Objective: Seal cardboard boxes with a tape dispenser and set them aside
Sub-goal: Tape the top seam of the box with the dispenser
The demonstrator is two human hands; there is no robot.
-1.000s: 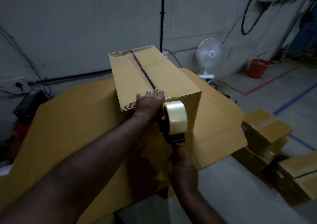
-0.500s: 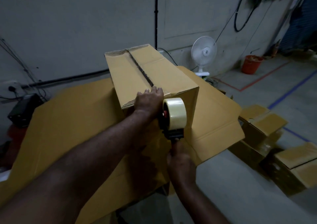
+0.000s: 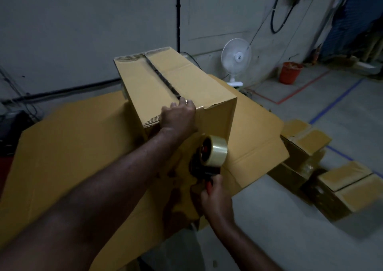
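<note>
The left hand covers the near end of the box's seam. The dispenser's handle is mostly buried in the right hand, which looks slightly blurred. The sheet hides whatever supports it; both forearms leave the frame.

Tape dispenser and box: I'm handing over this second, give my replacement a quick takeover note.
Left hand presses the cardboard box at the near end of its top seam.
Right hand grips the tape dispenser, held at the box's near end face, below the top edge.
Done: flaps folded down; no tape visible along the seam.
Left: tape along the seam, then set the box aside.
</note>
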